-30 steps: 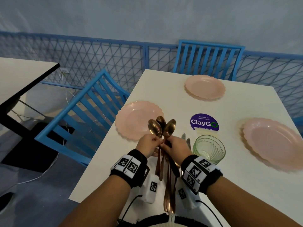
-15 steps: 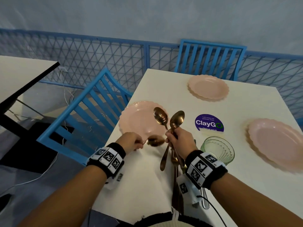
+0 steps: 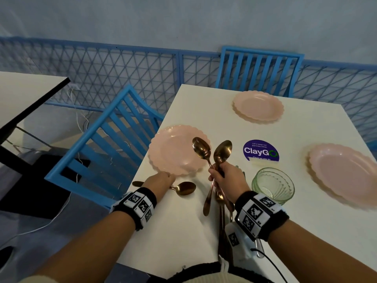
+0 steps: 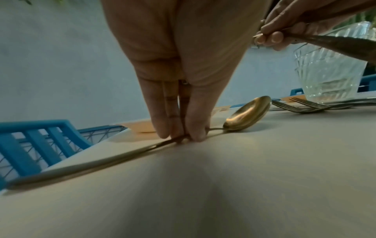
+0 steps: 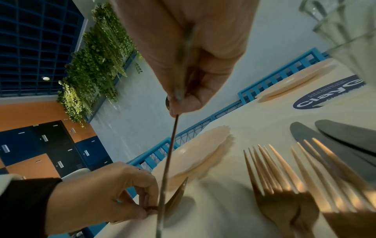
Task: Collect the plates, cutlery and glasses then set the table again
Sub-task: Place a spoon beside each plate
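Copper-coloured metal sits under my left fingertips; they are pressed together and pinch the thin handle of the spoon down against the white table, near its left edge and just below the nearest pink plate; the bowl of that spoon points right, its handle runs out towards the table edge. My left hand is low, wrist close to the surface; in the left wrist view the handle lies nearly flat, so I judge the spoon is all but placed. My right hand is curled round a bundle of two spoons, bowls up, handles hanging below the fist. Forks and knives lie on the table under that hand, beside the stacked green glasses; two more pink plates sit well apart at the far and right places.

To do this step well, I would settle the handle fully flat before letting go, so the spoon does not rock on its bowl; I would nudge it square to the plate, beside it and not under its scalloped rim; I would keep the end of the handle on the table, since it lies close to the edge and could tip off; I would keep the right fist firm so the loose handles do not swing into the placed spoon.
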Demonstrator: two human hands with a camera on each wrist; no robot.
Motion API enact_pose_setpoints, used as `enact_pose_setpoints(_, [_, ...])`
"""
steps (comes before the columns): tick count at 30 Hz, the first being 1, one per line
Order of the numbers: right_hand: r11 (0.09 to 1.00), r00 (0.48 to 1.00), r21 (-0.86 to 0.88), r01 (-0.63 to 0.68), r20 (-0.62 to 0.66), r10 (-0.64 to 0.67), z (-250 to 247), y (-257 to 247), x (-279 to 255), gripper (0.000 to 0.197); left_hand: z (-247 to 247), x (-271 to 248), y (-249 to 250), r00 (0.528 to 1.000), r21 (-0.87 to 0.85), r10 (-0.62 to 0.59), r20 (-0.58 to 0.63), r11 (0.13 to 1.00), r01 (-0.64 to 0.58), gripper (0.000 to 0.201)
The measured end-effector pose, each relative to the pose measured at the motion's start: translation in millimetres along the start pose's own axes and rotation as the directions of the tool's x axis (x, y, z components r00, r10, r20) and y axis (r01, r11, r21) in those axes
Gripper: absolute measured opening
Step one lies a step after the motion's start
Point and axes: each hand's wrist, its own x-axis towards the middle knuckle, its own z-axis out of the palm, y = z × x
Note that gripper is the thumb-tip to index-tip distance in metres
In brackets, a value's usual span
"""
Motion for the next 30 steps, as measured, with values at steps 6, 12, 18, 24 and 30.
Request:
enact_pose_setpoints(6, [1.0, 1.0, -0.006, -0.002, -0.016, 0.002, -4.3, 2.3, 0.3, 0.018, -0.2, -4.7, 4.5, 1.0, 0.087, 0.016, 0.012, 0.996, -0.017, 0.025])
enact_pose_setpoints(12, [1.0, 1.0, -0.019, -0.009, -0.003, 0.009, -4.2, 4.5, -2.3, 0.018, -0.2, -6.9, 1.7, 1.0, 0.074, -0.01, -0.005, 0.997, 0.011, 0.024])
enact_pose_setpoints(18, [0.998, 1.0, -0.066, -0.018, -0.002, 0.018, -4.8, 5.9, -5.0, 0.018, -2.6, -10.0, 3.9, 1.0, 0.067, -0.016, 0.001, 0.998, 0.016, 0.024])
enact_pose_setpoints(24, [0.999, 1.0, -0.043, -0.002, -0.02, 0.001, -8.5, 6.8, -9.0, 0.018, -30.7, -21.6, 17.1, 0.976, -0.139, -0.061, -0.208, 0.99, 0.033, 0.027])
enact_pose_setpoints(30, [1.0, 0.997, 0.006, 0.03, -0.078, -0.029, -18.5, -3.7, -8.8, 0.018, -95.2, -21.7, 65.6, 0.977, -0.777, -0.069, -0.201, 0.619, -0.116, 0.031])
